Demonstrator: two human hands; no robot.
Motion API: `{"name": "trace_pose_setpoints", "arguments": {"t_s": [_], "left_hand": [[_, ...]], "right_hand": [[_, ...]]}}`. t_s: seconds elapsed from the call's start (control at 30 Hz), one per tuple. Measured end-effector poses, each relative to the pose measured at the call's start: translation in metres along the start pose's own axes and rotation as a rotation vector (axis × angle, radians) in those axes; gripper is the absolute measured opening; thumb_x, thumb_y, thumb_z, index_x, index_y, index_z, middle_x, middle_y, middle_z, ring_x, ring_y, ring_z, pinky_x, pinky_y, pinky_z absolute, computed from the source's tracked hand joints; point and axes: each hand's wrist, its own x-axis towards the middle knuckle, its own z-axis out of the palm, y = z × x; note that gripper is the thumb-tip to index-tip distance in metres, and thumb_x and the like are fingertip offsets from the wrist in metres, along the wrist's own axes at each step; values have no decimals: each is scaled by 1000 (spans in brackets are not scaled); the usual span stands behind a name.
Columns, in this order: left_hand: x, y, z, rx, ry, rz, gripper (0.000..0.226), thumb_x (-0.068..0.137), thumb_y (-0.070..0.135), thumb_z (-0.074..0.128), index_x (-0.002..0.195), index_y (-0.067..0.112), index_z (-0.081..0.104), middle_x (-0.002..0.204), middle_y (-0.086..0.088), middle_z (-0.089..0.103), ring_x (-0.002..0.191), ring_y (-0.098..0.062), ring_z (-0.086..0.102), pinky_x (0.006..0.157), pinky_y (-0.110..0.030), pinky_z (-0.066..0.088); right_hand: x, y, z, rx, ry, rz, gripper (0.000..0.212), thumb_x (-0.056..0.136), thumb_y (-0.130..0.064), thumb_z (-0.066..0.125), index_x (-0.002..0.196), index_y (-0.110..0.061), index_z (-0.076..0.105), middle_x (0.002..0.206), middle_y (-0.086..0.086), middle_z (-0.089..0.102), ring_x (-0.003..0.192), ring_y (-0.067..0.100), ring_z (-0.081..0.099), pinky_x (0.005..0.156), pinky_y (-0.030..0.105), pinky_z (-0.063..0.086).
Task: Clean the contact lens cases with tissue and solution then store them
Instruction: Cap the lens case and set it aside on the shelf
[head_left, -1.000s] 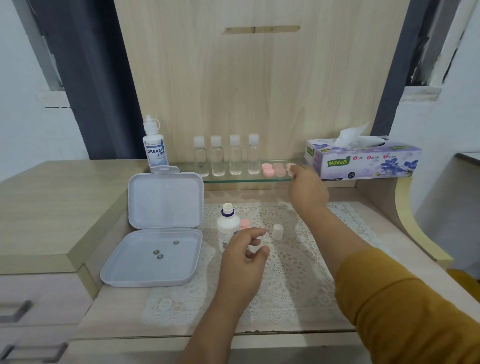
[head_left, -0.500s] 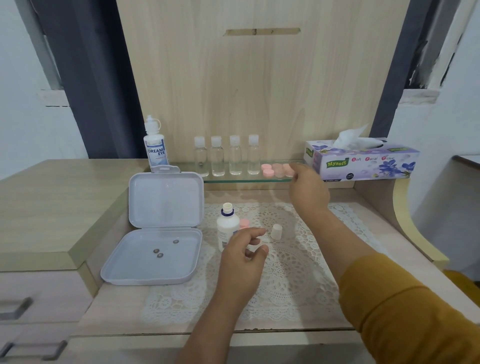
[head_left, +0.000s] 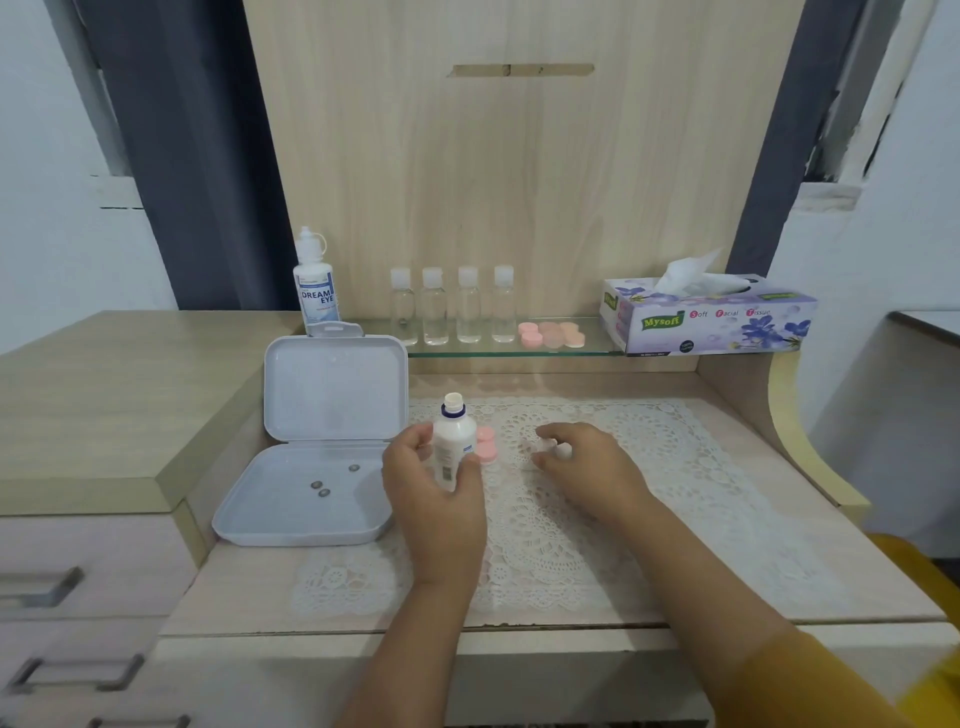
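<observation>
My left hand (head_left: 436, 499) grips a small white solution bottle (head_left: 453, 441), uncapped, with a blue collar, standing on the lace mat (head_left: 649, 467). A pink lens case (head_left: 485, 444) sits just behind the bottle. My right hand (head_left: 587, 467) is on the mat to the right, its fingertips pinching the bottle's white cap (head_left: 548, 447). Several pink lens cases (head_left: 550, 333) lie on the glass shelf (head_left: 597, 349). A purple tissue box (head_left: 706, 317) with a tissue sticking out stands at the shelf's right end.
An open white plastic box (head_left: 306, 499) lies left of the mat, with three small dark discs inside. A larger solution bottle (head_left: 314, 286) and several small clear bottles (head_left: 452, 306) stand along the shelf. Drawers (head_left: 78, 577) are at the lower left.
My right hand has come down from the shelf to the white cap on the mat. My left hand has moved forward and taken hold of the small bottle.
</observation>
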Motion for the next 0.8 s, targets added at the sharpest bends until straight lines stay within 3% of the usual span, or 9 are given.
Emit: {"name": "trace_pose_setpoints", "arguments": {"t_s": [0.07,0.13,0.2,0.33,0.4,0.6,0.8], "left_hand": [[1,1,2,24,-72,-51,52,78,3,72,121,20,48,113,12,49,105,-5,48,88,-12,35],[3,2,3,-10,-135,-95,56,79,3,72,125,21,47,118,12,52,105,4,49,89,-10,36],[5,-1,3,-33,-160,-142,56,80,6,73,127,22,48,120,10,55,106,3,51,92,-19,42],[7,-5,5,-28,-182,-157,48,82,12,72,123,25,51,114,10,58,108,-12,56,95,-34,46],[8,-4,5,-11,-182,-172,48,83,8,68,126,22,50,115,7,58,108,-13,56,97,-36,46],[9,-1,4,-15,-190,-248,47,87,7,64,129,23,49,112,7,61,103,-13,59,91,-37,50],[9,-2,6,11,-190,-224,37,88,3,60,112,31,52,102,5,62,94,-14,60,83,-33,50]], "right_hand": [[0,1,3,-18,11,-15,34,95,-26,55,128,-26,59,130,-4,59,115,14,54,84,25,40],[0,-1,4,27,37,-25,30,95,-24,57,124,-24,62,122,-4,62,107,12,57,84,25,43],[1,-10,3,196,93,-52,25,93,-25,60,119,-24,64,112,-7,64,94,7,59,85,26,48],[5,-51,-8,564,139,-193,15,90,-19,65,103,-27,65,96,-14,66,86,-4,59,73,5,43],[5,-70,-11,628,87,-275,17,90,-15,65,102,-28,66,93,-17,67,85,-5,61,77,8,46],[8,-86,-4,582,-41,-322,26,93,-13,61,116,-20,68,97,-16,65,88,-5,59,80,6,44],[9,-87,-6,491,-55,-344,30,96,-11,54,122,-22,65,111,-10,60,101,1,56,85,7,41]]}}
